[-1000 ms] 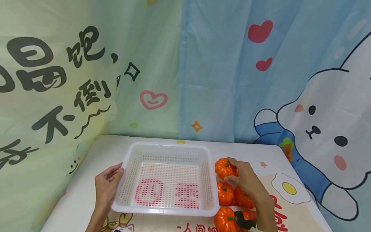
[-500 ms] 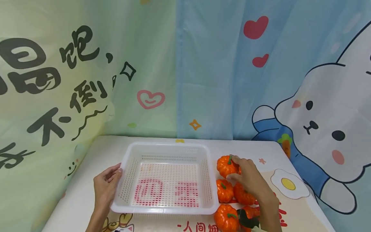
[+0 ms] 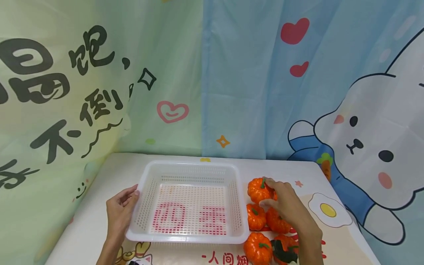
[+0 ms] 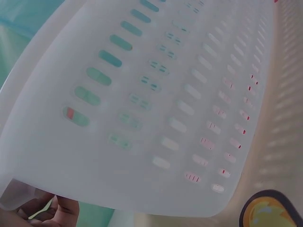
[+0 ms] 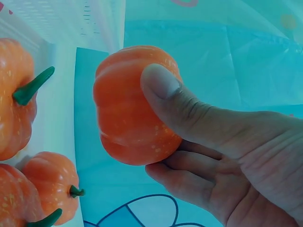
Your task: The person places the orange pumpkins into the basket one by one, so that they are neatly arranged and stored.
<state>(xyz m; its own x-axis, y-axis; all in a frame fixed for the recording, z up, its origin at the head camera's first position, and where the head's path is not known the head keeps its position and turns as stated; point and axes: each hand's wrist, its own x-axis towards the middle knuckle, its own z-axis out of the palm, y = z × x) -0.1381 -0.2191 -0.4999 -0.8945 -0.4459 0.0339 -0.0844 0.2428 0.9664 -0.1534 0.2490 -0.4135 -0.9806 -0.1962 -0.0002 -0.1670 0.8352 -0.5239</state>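
A white perforated plastic basket (image 3: 188, 239) stands upright on the table, with red print showing through its floor. At its left side my left hand (image 3: 120, 208) grips the rim; in the left wrist view the curled fingers (image 4: 64, 208) show below the basket's edge. Just off the right side, my right hand (image 3: 286, 200) holds an orange toy pumpkin (image 3: 258, 189) with a green stem. The right wrist view shows the thumb across this pumpkin (image 5: 125, 109) and the other fingers behind it. Several similar pumpkins lie nearer me, among them a small pumpkin (image 3: 255, 217) and a larger pumpkin (image 3: 257, 248).
The white table (image 3: 92, 206) carries a printed mat with a fried egg picture (image 3: 328, 210) at the right. One front pumpkin (image 3: 285, 244) has a dark green patch. A patterned curtain (image 3: 235, 92) hangs behind the table's back edge.
My right hand and the pumpkin in it have shifted slightly right, away from the basket. The left hand stays at the rim. The head view has turned a little.
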